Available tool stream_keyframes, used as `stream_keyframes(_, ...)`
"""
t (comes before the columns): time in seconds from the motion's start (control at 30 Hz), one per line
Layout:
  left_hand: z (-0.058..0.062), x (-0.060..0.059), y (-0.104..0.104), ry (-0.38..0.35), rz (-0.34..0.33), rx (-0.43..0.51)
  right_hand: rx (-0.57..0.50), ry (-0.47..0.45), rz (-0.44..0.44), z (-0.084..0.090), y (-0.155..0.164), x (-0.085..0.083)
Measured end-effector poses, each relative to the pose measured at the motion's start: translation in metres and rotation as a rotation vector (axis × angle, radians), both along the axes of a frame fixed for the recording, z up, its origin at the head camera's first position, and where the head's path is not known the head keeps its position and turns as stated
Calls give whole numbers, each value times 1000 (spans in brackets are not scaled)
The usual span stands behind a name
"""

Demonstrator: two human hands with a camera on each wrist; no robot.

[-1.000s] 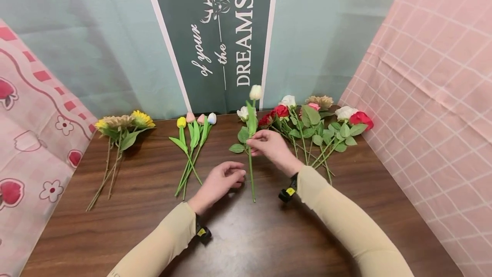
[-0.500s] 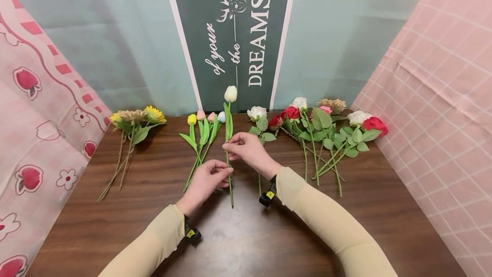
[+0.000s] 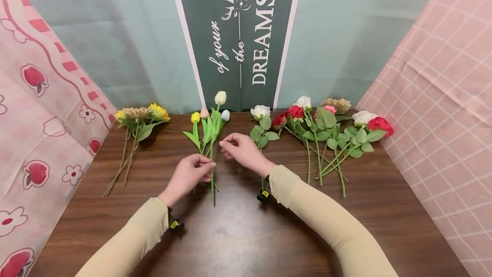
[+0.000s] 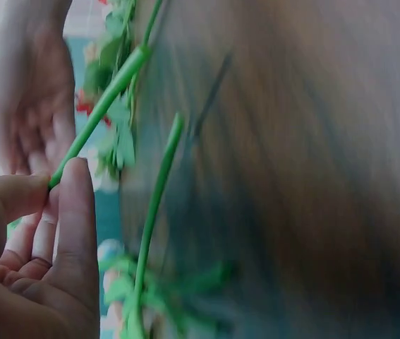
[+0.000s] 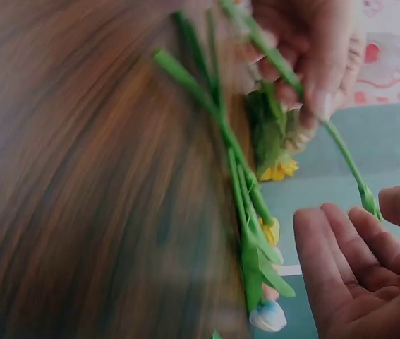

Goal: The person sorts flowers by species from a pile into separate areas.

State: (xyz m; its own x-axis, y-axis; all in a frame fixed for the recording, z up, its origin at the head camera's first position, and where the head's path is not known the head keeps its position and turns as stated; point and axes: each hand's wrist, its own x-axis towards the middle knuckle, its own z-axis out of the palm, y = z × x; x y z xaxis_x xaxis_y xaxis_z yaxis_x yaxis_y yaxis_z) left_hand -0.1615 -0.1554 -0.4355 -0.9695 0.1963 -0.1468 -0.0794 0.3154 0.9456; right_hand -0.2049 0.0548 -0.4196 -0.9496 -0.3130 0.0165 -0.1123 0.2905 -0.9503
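My left hand (image 3: 188, 175) pinches the green stem of a white tulip (image 3: 220, 97) between thumb and fingertips. In the left wrist view the lower end of that stem (image 4: 104, 106) sticks out past the fingers. Bloom up, the tulip overlaps a small group of tulips on the table: a yellow tulip (image 3: 195, 117), a pink tulip (image 3: 204, 113) and a pale blue-white tulip (image 3: 225, 116). To the right of the stem is my right hand (image 3: 243, 151), its fingers loosely bent around nothing. The right wrist view shows its fingers (image 5: 341, 247) relaxed below the tulip's leafy part.
Sunflower-like flowers (image 3: 157, 112) lie at the table's back left. A white rose (image 3: 260, 112) lies right of the tulips. Farther right are several more flowers, among them a red rose (image 3: 380, 126). Cloth hangings (image 3: 338, 33) stand behind the wooden table (image 3: 238, 234).
The white tulip has moved left, from beside the white rose to over the tulip group. It has passed from my right hand to my left; the right hand has let go.
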Motion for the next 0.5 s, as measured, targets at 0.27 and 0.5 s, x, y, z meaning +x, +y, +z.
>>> stream_keyframes(0.27, 9, -29, -40, -14, -13, -175, 353, 219, 0, -4, 6, 3)
stream_keyframes(0.5, 9, -41, -41, -96, -44, -211, 422, 238, 16, -11, 7, 6)
